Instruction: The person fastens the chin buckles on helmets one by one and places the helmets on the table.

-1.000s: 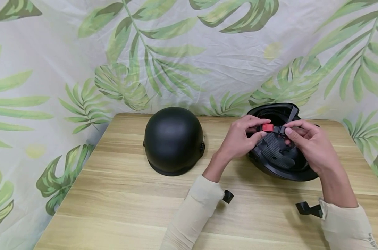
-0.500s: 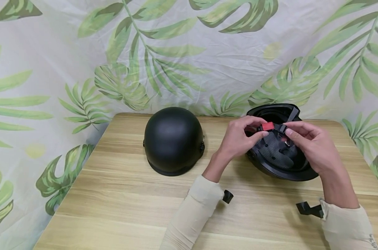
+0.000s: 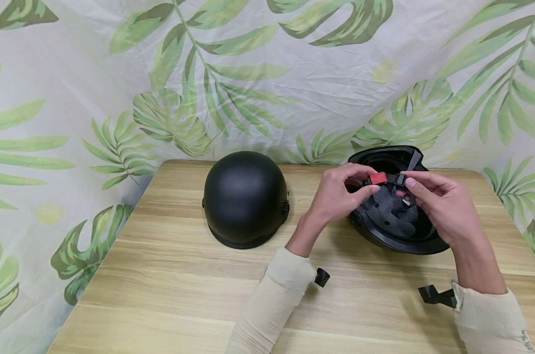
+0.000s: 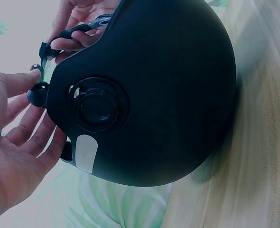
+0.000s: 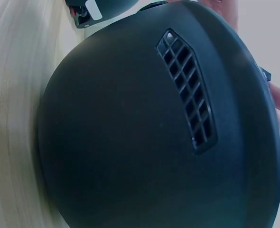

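Observation:
A black helmet point(image 3: 388, 243) lies upturned at the right of the table, its padded lining point(image 3: 388, 211) showing. Over its opening, my left hand point(image 3: 338, 194) pinches the red buckle point(image 3: 378, 178) of the chin strap between thumb and fingers. My right hand point(image 3: 453, 209) pinches the strap beside a black plastic fitting point(image 3: 400, 180), just right of the red part. In the left wrist view, the shell carries a round dial point(image 4: 97, 107) and a pale patch point(image 4: 87, 153). A grilled vent point(image 5: 187, 90) appears in the right wrist view, where the shell hides much of the hands.
A second black helmet point(image 3: 245, 196) stands dome up to the left of my left hand. Both rest on a wood-grain table point(image 3: 170, 295), whose back edge meets a leaf-printed cloth point(image 3: 249, 73). Black mounts point(image 3: 435, 296) stick out from both sleeves.
The red buckle has tilted slightly, and the black fitting has shifted a little upward in the fingers. Both hands keep nearly the same place, and the second helmet has stayed put.

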Action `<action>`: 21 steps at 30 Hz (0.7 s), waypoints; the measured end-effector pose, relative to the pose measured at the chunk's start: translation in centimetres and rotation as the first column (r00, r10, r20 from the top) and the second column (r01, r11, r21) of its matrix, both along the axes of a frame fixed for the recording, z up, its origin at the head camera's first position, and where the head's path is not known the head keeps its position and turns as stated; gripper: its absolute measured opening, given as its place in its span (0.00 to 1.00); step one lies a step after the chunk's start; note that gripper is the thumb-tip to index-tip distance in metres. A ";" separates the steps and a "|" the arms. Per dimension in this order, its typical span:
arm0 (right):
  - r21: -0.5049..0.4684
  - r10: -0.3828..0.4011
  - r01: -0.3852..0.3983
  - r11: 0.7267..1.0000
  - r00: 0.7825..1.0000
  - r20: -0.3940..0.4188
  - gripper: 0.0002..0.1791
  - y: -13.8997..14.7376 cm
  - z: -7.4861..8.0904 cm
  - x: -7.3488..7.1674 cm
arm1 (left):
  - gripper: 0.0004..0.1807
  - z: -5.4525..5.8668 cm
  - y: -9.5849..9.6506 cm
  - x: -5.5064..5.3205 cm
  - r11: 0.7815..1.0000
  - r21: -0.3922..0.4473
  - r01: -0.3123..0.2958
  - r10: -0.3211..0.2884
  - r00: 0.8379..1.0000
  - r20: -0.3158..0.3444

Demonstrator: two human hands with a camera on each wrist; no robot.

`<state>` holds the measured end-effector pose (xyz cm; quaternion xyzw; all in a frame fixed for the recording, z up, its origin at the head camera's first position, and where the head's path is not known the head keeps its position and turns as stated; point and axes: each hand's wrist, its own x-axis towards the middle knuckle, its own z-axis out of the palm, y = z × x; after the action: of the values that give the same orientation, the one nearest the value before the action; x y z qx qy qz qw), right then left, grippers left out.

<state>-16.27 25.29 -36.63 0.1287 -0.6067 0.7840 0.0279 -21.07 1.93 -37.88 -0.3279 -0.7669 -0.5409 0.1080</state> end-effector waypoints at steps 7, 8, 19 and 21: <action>-0.012 0.020 -0.020 1.000 1.000 -0.004 0.16 -0.1 0.0 0.1 | 0.16 0.0 0.0 -0.1 1.000 0.003 0.000 0.000 1.000 -0.026; -0.016 0.024 -0.024 1.000 1.000 -0.003 0.16 -0.1 0.0 0.0 | 0.16 0.0 -0.1 -0.1 1.000 0.003 0.004 -0.004 0.999 -0.032; -0.101 0.056 -0.051 0.994 0.998 0.041 0.15 0.4 0.2 -0.3 | 0.16 0.1 -0.2 -0.2 0.994 0.005 0.105 -0.104 0.991 -0.081; -0.104 0.060 -0.055 0.993 0.997 0.051 0.15 0.4 0.2 -0.3 | 0.16 0.1 0.0 -0.1 0.994 0.014 0.109 -0.107 0.991 -0.082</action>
<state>-16.61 25.71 -36.43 0.1233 -0.5622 0.8178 -0.0047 -21.19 1.89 -37.80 -0.3898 -0.7378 -0.5394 0.1129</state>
